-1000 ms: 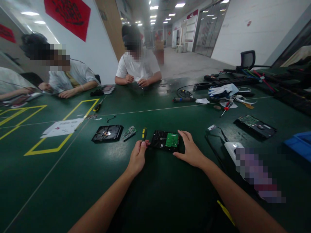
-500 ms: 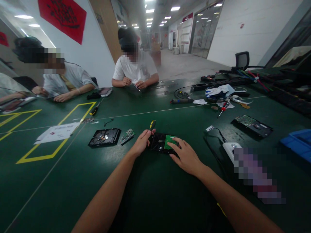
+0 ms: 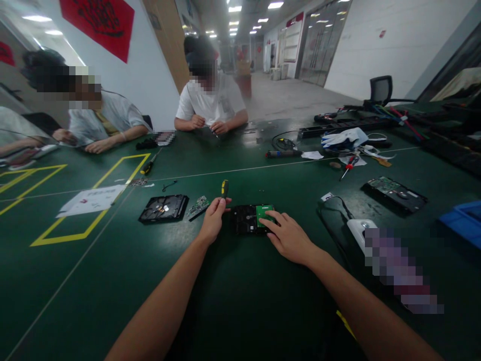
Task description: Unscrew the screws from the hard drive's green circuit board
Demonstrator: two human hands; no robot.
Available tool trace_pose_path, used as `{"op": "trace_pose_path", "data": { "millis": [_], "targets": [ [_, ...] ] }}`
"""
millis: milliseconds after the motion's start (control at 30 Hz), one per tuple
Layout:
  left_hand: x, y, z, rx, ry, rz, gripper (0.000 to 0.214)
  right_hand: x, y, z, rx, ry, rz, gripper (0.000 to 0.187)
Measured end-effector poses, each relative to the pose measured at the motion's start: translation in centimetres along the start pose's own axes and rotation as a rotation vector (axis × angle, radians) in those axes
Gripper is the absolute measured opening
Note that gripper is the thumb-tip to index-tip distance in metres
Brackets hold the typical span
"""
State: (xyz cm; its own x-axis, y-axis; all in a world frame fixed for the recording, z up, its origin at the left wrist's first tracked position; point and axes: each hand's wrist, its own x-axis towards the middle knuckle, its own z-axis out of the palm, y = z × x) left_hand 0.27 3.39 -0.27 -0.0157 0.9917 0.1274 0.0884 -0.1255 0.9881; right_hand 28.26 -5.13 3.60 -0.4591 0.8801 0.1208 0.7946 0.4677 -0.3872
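A black hard drive with a green circuit board lies on the green table in front of me. My left hand is closed round a screwdriver with a yellow and black handle, held upright at the drive's left edge. My right hand rests on the drive's right side, fingers spread over the green board. To the left lie a second, opened hard drive and a small loose circuit board.
Two other people sit at the table's far side, hands on its edge. A white sheet lies inside yellow floor-style markings. Another drive, a red screwdriver, cables, a blue bin and a white device are to the right.
My left hand brought the screwdriver from beside the drive up to its left edge, handle upright. My right hand slid from the drive's right side onto the green board.
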Motion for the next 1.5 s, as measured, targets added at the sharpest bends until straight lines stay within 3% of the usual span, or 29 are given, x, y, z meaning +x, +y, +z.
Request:
{"op": "trace_pose_path", "data": {
  "millis": [100,267,500,600,733,900,967,1200,1500],
  "targets": [
    [0.6,0.8,-0.4,-0.01,0.072,0.064,0.037,0.0,0.2,0.0,0.009,-0.004,-0.01,0.048],
    [1.5,4.2,-0.4,-0.173,0.042,0.176,0.036,0.0,0.4,0.0,0.034,-0.005,-0.01,0.05],
    [2.8,9.6,2.6,-0.365,-0.166,0.173,0.022,0.1,0.3,-0.2,-0.01,0.003,-0.05,0.049],
    [3.3,10.6,3.8,-0.335,-0.153,0.193,0.016,0.1,0.4,-0.1,-0.012,0.002,-0.054,0.05],
    [3.4,10.9,4.2,-0.137,-0.174,0.236,0.021,0.1,0.5,0.0,-0.016,0.002,-0.053,0.05],
    [3.0,11.1,3.8,-0.048,-0.239,0.243,0.067,0.2,0.6,0.1,-0.012,0.001,-0.051,0.049],
    [2.8,11.3,3.7,-0.05,-0.232,0.249,0.074,0.3,0.5,0.0,-0.013,-0.003,-0.056,0.049],
    [2.3,11.3,3.9,0.05,-0.29,0.315,0.07,0.3,0.5,0.1,-0.006,0.003,-0.058,0.049],
    [2.6,10.2,4.3,0.109,-0.409,0.262,0.058,0.2,0.6,0.1,-0.027,0.01,-0.063,0.048]
  ]
}}
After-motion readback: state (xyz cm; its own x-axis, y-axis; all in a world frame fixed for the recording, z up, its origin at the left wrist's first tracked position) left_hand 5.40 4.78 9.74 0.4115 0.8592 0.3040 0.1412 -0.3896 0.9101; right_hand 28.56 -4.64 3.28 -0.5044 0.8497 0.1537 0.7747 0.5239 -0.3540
